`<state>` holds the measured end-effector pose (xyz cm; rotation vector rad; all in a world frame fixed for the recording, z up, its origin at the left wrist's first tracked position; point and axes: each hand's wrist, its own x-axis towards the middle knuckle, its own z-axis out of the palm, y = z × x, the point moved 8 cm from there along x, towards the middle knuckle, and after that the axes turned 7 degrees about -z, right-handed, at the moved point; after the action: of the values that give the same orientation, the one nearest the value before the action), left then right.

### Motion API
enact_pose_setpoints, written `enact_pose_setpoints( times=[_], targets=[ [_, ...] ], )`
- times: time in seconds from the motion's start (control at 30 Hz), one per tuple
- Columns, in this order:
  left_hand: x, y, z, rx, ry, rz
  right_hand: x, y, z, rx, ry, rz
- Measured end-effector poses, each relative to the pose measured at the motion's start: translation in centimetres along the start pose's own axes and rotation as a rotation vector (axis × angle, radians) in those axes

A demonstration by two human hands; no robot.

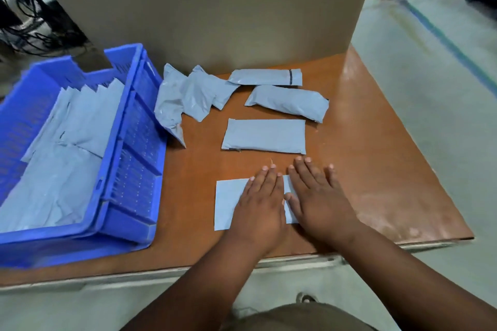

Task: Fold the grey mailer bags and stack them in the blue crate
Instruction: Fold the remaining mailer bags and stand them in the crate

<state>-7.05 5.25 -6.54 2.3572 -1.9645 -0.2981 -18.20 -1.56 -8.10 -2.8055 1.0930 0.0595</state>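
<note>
Both hands flat on folded mailer bag.
Left hand (259,205) and right hand (317,201), fingers straight, press grey mailer bag (228,204) onto bench (376,169); blue crate (129,191) at nine o'clock; no legible markings.

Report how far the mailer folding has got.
Done: grey bags already lie in the blue crate. In hand: both hands, left and right, press one mailer flat. Left: three folded bags and a crumpled pile on the table.
</note>
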Motion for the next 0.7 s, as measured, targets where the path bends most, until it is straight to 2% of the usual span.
enact_pose_setpoints(
  times=[0.27, 0.6, 0.7],
  targets=[
    [0.6, -0.1, 1.9, 0.044, 0.001, -0.060, 0.2, 0.1, 0.5, 0.065, 0.002, -0.040],
    [-0.7, -1.5, 0.7, 0.013, -0.029, -0.064, 0.3, 0.4, 0.0, 0.050, -0.039, -0.039],
    [-1.1, -3.8, -0.5, 0.023, 0.006, -0.073, 0.7, -0.9, -1.6, 0.035, 0.088, -0.084]
  ],
)
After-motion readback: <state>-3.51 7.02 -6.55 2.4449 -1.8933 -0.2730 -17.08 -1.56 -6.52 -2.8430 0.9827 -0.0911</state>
